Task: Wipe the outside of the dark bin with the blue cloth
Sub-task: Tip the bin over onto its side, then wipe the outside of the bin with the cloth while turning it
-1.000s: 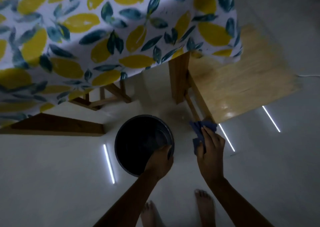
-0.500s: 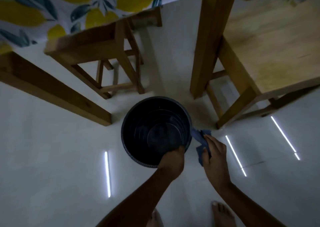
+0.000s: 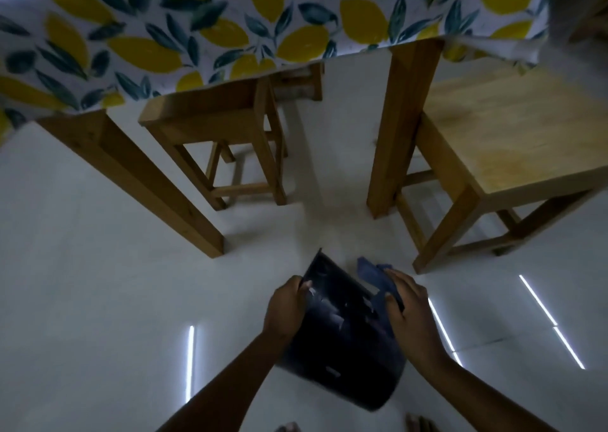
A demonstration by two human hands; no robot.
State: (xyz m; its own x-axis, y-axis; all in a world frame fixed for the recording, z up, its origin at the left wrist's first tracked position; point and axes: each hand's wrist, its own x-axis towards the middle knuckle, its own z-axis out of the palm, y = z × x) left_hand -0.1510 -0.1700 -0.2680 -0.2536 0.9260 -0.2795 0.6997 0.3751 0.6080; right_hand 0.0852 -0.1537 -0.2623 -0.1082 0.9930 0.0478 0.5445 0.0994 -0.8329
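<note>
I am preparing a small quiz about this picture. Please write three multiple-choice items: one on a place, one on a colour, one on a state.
1. Where is the blue cloth?
A. under the right hand, against the bin
B. on the stool
C. on the floor

2. What colour are the fruits on the tablecloth?
A. red
B. yellow
C. orange

3. How is the dark bin held?
A. upright on the floor
B. tipped, its wall facing the camera
C. hanging from the table

Answers: 1 A, the right hand presses it there; 2 B, yellow lemons; 3 B, the left hand grips its rim.

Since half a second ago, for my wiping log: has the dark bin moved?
Yes. The dark bin has tipped toward the person, mouth now facing the wooden table leg.
</note>
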